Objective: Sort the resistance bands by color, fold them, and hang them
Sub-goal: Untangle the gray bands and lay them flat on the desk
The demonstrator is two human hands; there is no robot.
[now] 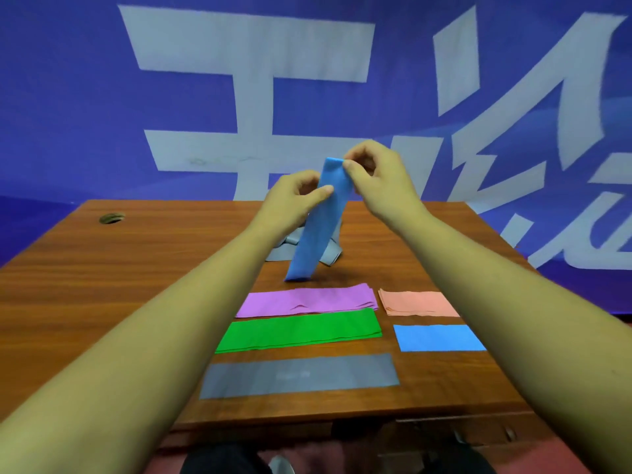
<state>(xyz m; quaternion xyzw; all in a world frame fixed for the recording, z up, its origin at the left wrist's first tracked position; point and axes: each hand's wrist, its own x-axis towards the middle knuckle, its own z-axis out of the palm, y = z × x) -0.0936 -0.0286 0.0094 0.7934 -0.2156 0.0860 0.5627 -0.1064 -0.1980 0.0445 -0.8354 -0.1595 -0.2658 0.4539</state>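
Our left hand (pixel 297 195) and right hand (pixel 372 169) both pinch the blue band (pixel 316 227), hanging tilted above the table (pixel 102 285). Left half of the table is bare. Behind it: crumpled grey bands (pixel 333 256), mostly hidden. Nearer us, flat: purple (pixel 307 301), green (pixel 299 331), grey (pixel 299 376), peach (pixel 419 302), folded blue (pixel 439 338). Right edge close.
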